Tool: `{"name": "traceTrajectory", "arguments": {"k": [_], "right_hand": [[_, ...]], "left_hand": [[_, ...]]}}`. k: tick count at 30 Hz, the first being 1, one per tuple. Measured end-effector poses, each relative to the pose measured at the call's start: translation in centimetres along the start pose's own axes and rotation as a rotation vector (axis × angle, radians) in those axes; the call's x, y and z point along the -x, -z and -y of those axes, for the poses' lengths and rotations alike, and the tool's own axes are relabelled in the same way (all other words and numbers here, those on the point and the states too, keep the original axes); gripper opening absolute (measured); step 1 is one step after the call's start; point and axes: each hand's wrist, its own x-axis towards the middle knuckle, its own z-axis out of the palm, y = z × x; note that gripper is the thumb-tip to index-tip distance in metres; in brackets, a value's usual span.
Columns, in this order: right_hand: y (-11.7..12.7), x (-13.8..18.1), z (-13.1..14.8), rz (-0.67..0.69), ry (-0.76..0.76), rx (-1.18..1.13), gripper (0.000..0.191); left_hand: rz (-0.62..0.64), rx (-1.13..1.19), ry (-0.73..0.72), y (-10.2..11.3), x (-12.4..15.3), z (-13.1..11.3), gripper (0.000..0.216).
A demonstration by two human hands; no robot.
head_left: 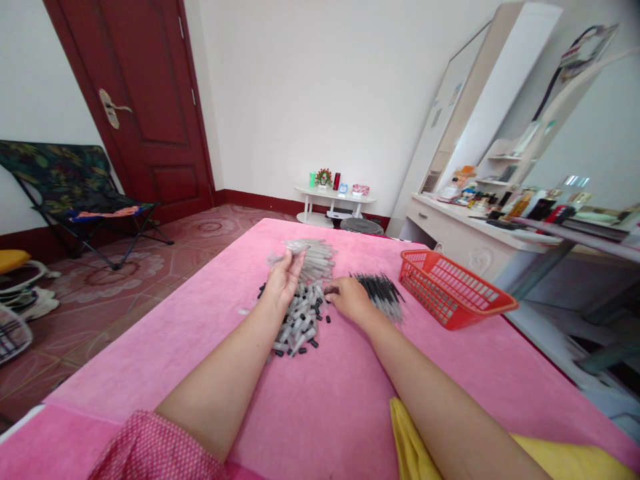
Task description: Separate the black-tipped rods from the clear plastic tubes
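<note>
Pink cloth (310,413) covers the tabletop (175,333), its loose pieces sorted by kind, presumably so each lies within short reach of both hands. Nearer the far edge lie long translucent tubes (320,263), roughly parallel, perhaps so that single ones lift out easily. On the near-edge side of them sits a jumbled heap of short clear and black pieces (300,323), and toward the right edge a bundle of thin dark sticks (380,293). The left hand (284,283) is turned palm up, its grip apparently pinched around a slim clear piece (300,249), likely raised to keep it clear of the heap. The right hand (350,297) reaches down with bent fingers beside the short pieces; something dark shows at its fingertips, but I cannot tell whether its grip is closed on anything. An orange-red basket (467,297) stands along the right edge, apparently outside the working area. No brand, label or writing can be read; the bottles (523,203) on the dresser (460,233) are too small.
</note>
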Motion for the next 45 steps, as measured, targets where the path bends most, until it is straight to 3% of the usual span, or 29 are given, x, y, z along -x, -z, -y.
{"name": "traceTrajectory", "arguments": {"k": [7, 9, 11, 13, 15, 22, 29, 45], "right_hand": [[0.1, -0.5, -0.8, -0.092, -0.047, -0.117, 0.012], [0.6, -0.9, -1.3, -0.199, -0.106, -0.302, 0.019], [1.1, -1.2, -1.9, -0.295, -0.198, -0.626, 0.025], [1.5, -1.3, -2.3, -0.323, -0.292, -0.931, 0.023], [1.7, -1.3, -2.6, -0.313, -0.346, -1.088, 0.017], [1.4, -1.2, -1.9, -0.304, -0.343, -1.219, 0.02], [1.2, -1.3, -0.7, -0.319, -0.247, -1.323, 0.027], [1.0, -1.4, -0.2, -0.379, -0.18, -1.238, 0.023]], "left_hand": [[0.045, -0.085, -0.017, 0.1, 0.2, 0.3, 0.01], [0.054, -0.149, -0.007, 0.2, 0.2, 0.5, 0.008], [0.077, -0.21, -0.003, 0.3, 0.2, 0.7, 0.006], [0.111, -0.257, -0.004, 0.3, 0.3, 0.9, 0.004], [0.14, -0.287, -0.003, 0.3, 0.4, 1.1, 0.006], [0.168, -0.337, -0.003, 0.5, 0.3, 1.3, 0.01], [0.188, -0.394, 0.001, 0.4, 0.6, 1.4, 0.015], [0.226, -0.459, 0.01, -0.1, 1.2, 1.6, 0.025]]}}
